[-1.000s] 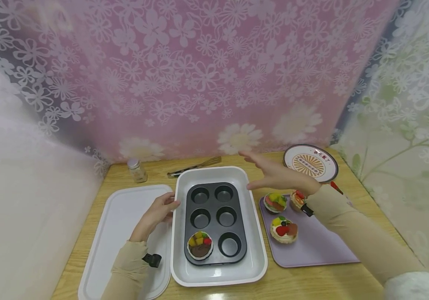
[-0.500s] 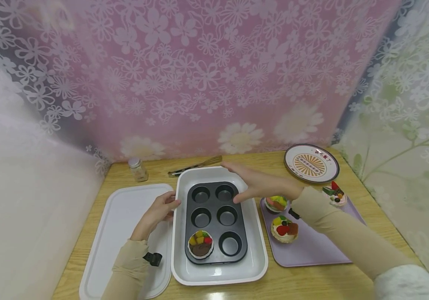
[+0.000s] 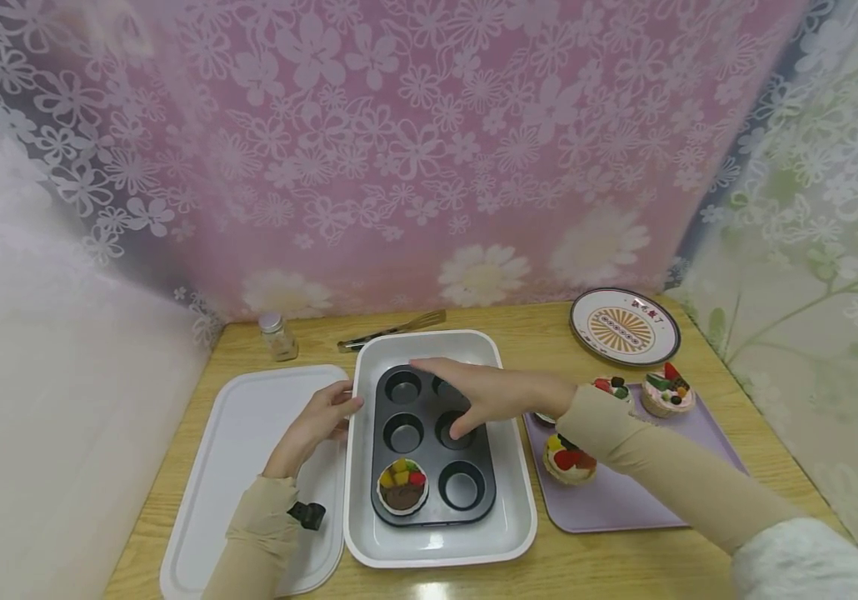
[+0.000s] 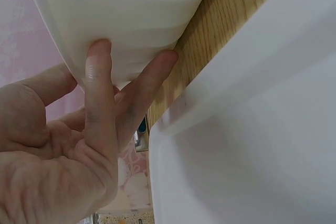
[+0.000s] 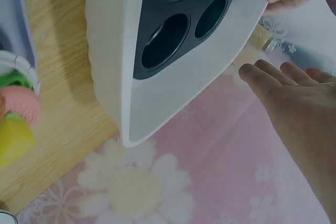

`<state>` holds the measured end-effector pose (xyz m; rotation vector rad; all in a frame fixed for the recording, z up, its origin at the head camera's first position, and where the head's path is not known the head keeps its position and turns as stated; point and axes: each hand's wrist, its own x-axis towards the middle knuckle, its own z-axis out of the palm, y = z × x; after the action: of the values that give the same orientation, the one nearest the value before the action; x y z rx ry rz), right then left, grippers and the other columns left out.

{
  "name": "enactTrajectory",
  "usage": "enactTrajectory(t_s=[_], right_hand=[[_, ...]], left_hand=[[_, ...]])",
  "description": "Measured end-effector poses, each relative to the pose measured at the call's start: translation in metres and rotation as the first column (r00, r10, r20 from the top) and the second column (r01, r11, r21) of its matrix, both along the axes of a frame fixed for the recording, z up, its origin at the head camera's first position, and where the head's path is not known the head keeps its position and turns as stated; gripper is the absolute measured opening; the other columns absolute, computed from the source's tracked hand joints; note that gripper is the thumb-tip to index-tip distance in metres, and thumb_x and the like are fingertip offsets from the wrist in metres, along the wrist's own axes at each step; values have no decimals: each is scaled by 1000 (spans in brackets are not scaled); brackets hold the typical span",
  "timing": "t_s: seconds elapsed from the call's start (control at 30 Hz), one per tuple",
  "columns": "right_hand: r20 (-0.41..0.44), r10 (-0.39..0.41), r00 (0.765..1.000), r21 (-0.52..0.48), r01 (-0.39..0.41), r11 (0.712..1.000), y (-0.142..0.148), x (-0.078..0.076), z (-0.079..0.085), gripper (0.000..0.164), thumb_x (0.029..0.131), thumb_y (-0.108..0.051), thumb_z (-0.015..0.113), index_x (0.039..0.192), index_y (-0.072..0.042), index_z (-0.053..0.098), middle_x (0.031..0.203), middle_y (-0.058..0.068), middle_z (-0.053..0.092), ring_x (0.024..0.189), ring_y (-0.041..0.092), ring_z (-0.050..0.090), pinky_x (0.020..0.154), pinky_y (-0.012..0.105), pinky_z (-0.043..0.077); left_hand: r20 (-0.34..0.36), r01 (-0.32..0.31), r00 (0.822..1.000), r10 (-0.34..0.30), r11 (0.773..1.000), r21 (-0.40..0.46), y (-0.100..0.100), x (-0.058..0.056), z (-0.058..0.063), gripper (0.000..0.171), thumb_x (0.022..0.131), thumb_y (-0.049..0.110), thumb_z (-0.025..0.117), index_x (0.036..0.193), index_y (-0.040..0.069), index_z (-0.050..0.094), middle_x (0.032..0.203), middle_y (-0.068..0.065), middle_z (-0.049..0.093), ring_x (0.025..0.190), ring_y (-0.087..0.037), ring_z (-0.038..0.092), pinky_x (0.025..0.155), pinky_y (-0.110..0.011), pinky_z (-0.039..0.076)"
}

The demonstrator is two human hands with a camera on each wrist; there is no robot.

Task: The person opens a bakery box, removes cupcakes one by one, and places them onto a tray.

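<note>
A black muffin tin [image 3: 432,500] sits inside a deep white tray [image 3: 436,552]. One cup at its near left holds a fruit-topped chocolate tart [image 3: 402,486]. My left hand [image 3: 318,421] holds the left side of the white tray; the left wrist view has its fingers [image 4: 100,93] against the outer wall and the thumb at the rim. Over the tin's right cups hovers my right hand [image 3: 500,390], holding nothing, thumb spread apart from the fingers and partly hiding the cups. In the right wrist view that hand [image 5: 294,98] extends above the tray.
On the right, a purple tray [image 3: 616,504] carries several fruit tarts [image 3: 570,462], partly hidden by my right forearm. A patterned plate [image 3: 624,327] is behind it. At the back are a whisk [image 3: 425,320] and a small jar [image 3: 277,337]. A flat white lid-like tray [image 3: 249,467] lies left.
My right hand has moved left and nearer, from beyond the white tray's right rim to over the muffin tin. My left hand stays at the tray's left side.
</note>
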<state>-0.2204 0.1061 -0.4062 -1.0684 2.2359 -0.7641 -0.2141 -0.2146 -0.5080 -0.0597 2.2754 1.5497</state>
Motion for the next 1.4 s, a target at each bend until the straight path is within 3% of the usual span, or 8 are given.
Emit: enactTrajectory(t_s=[0.23, 0.47, 0.73, 1.2, 1.4], right_hand=[[-14, 87, 996, 36, -86, 996, -13, 10, -7, 112, 89, -23, 86, 171, -22, 10, 179, -4, 13, 165, 17, 17, 131, 46, 28], [22, 110, 994, 63, -111, 992, -23, 19, -10, 110, 89, -20, 86, 171, -23, 13, 179, -4, 15, 165, 16, 17, 132, 46, 28], [11, 147, 989, 114, -148, 982, -35, 26, -25, 112, 86, -14, 88, 170, -28, 15, 177, -7, 20, 162, 10, 24, 130, 40, 32], [-59, 252, 966, 183, -238, 954, -46, 39, -40, 104, 87, -17, 89, 168, -20, 24, 176, 0, 27, 161, 16, 30, 127, 42, 36], [-87, 277, 957, 220, -253, 942, -51, 43, -41, 100, 86, -19, 89, 167, -22, 29, 174, -4, 32, 162, 18, 29, 129, 46, 34]], left_hand=[[2, 2, 1000, -2, 1000, -2, 0, 1, 1, 53, 108, 25, 59, 157, 7, 47, 148, -24, 61, 93, -20, 77, 71, -27, 60], [-2, 8, 1000, -8, 1000, 4, 0, 3, 4, 54, 109, 26, 60, 157, 7, 45, 149, -25, 59, 97, -23, 77, 72, -28, 61], [-4, 17, 1000, -17, 1000, 8, -2, 1, 1, 53, 109, 24, 58, 157, 7, 46, 150, -25, 59, 98, -23, 77, 73, -29, 61], [-20, 22, 1000, -22, 1000, 12, -2, 1, 0, 53, 109, 24, 58, 157, 5, 45, 150, -27, 58, 96, -24, 78, 72, -28, 63], [-19, 11, 1000, -11, 1000, 18, -3, 0, -2, 52, 109, 24, 58, 156, 5, 47, 149, -26, 60, 94, -21, 77, 72, -28, 62]])
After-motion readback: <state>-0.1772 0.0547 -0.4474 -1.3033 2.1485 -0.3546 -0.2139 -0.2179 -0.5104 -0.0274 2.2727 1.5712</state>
